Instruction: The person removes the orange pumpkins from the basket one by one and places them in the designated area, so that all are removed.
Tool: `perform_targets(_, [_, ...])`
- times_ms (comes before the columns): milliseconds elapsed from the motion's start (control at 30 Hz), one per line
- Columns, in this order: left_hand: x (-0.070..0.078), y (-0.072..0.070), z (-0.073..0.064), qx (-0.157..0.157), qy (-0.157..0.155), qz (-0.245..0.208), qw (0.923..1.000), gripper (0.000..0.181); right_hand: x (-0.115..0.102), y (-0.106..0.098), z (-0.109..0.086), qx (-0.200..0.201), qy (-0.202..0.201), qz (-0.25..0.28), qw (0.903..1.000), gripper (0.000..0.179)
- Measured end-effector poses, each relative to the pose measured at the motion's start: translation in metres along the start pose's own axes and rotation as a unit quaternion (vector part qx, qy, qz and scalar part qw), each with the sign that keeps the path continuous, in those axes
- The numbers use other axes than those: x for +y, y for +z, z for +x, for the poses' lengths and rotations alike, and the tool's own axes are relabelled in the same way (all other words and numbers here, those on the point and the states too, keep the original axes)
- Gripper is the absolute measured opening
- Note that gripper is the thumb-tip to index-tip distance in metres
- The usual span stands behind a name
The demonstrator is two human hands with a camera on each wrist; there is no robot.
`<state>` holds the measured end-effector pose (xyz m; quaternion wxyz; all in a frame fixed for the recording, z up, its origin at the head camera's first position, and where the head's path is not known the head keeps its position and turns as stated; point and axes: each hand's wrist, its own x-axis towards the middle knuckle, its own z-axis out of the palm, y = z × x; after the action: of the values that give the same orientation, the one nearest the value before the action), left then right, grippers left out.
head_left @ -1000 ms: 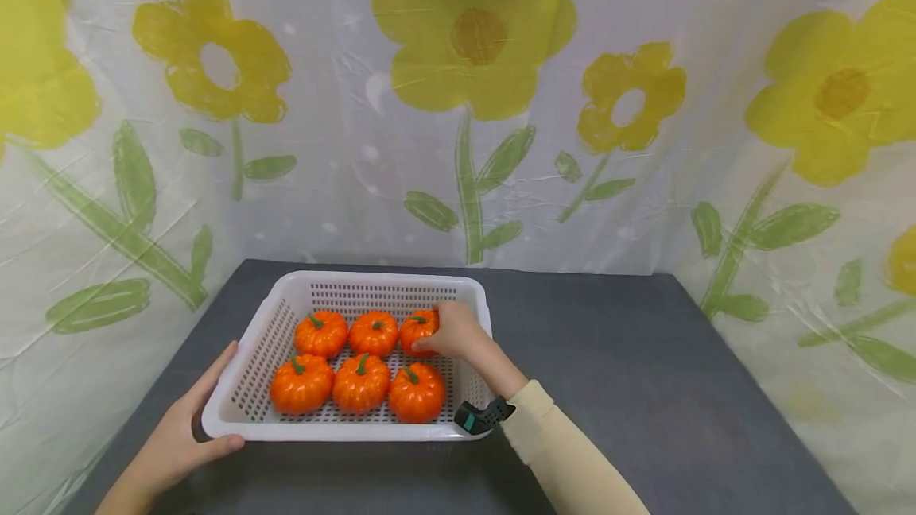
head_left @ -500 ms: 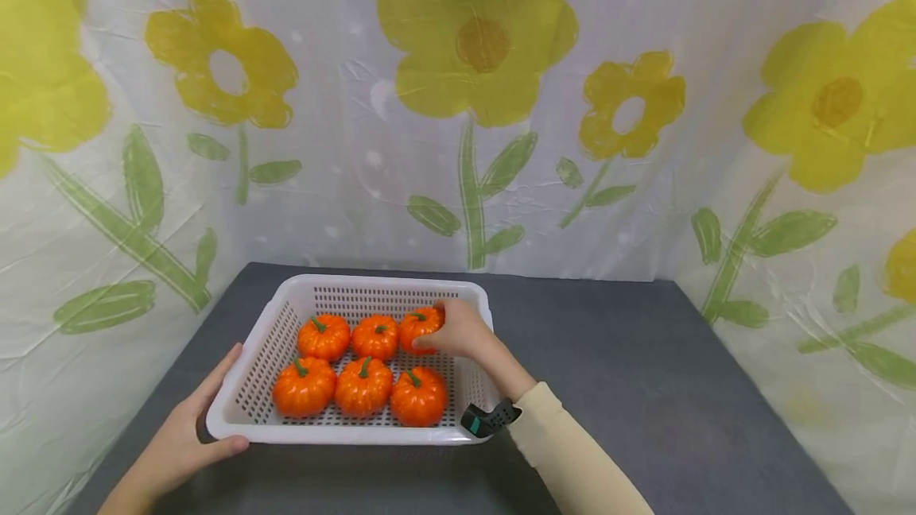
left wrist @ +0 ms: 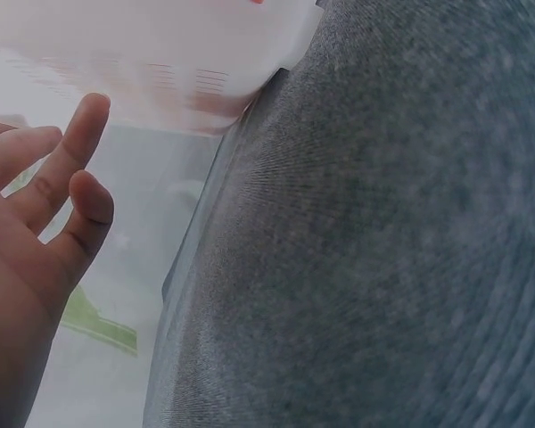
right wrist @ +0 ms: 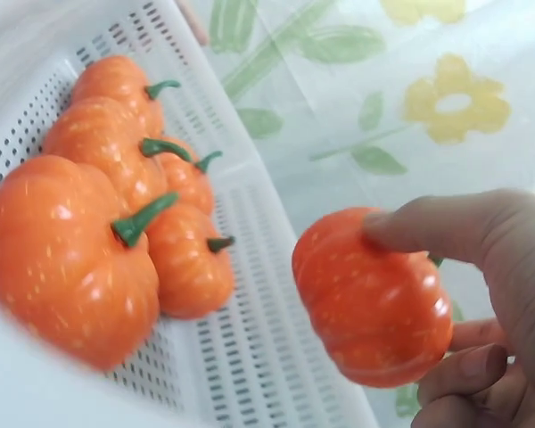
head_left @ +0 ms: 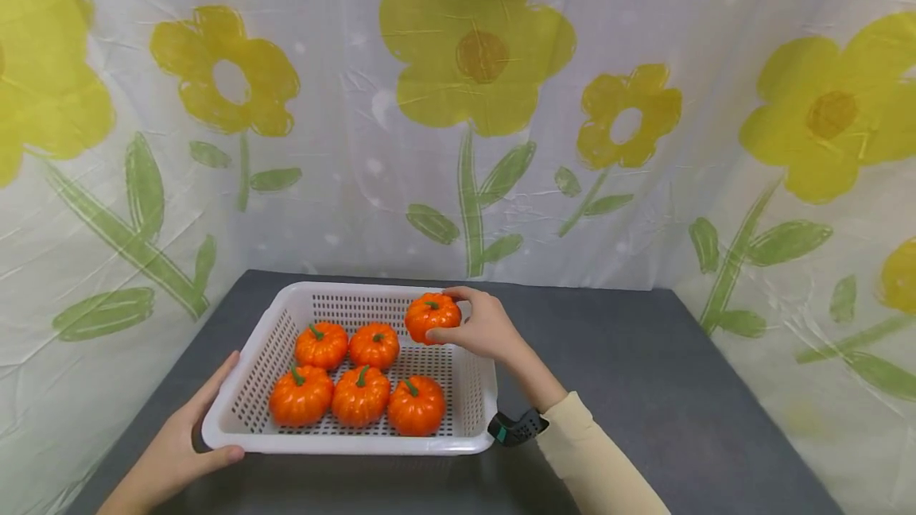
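Observation:
My right hand (head_left: 490, 330) pinches a small orange pumpkin (head_left: 432, 315) with a green stem, thumb on one side and fingers on the other. It is raised over the back right part of the white plastic basket (head_left: 343, 443). In the right wrist view the held pumpkin (right wrist: 372, 299) hangs apart from the others, its stem mostly hidden. Several more pumpkins (head_left: 361, 397) sit in two rows on the basket floor. My left hand (head_left: 175, 447) spreads at the basket's front left corner, thumb by the front rim, fingers extended along the left side.
The basket stands on a dark grey table (head_left: 644, 420), toward its left side. A pale curtain (head_left: 343, 165) with yellow flowers hangs behind the table and on both sides. A black band (head_left: 517, 427) circles my right wrist, beside the basket's right rim.
My right hand has lifted the back right pumpkin from the basket floor and moved it up and slightly right. My left hand stays at the basket's corner.

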<state>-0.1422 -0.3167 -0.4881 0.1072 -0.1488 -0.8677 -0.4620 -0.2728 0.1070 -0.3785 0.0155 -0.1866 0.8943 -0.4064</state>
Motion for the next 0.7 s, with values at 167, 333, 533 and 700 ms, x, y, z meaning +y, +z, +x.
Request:
perform_targets(167, [-0.002,0.000,0.001,-0.005,-0.017,0.011,0.9998,0.112,0.007,-0.017,-0.008,0.037,-0.009,0.022,0.9990,0.070])
perform_targets(333, [-0.005,-0.001,0.001,-0.005,-0.023,0.023,0.9995,0.112,0.019,-0.033,-0.017,0.069,-0.007,0.044,0.9966,0.070])
perform_targets(533, [-0.003,-0.001,0.002,0.003,-0.015,0.031,0.9994,0.112,0.038,-0.047,-0.026,0.119,0.022,0.057,0.9910,0.076])
perform_targets(700, [-0.002,0.000,0.001,0.002,-0.004,0.025,0.9997,0.112,0.057,-0.057,-0.033,0.151,0.053,0.068,0.9848,0.075])
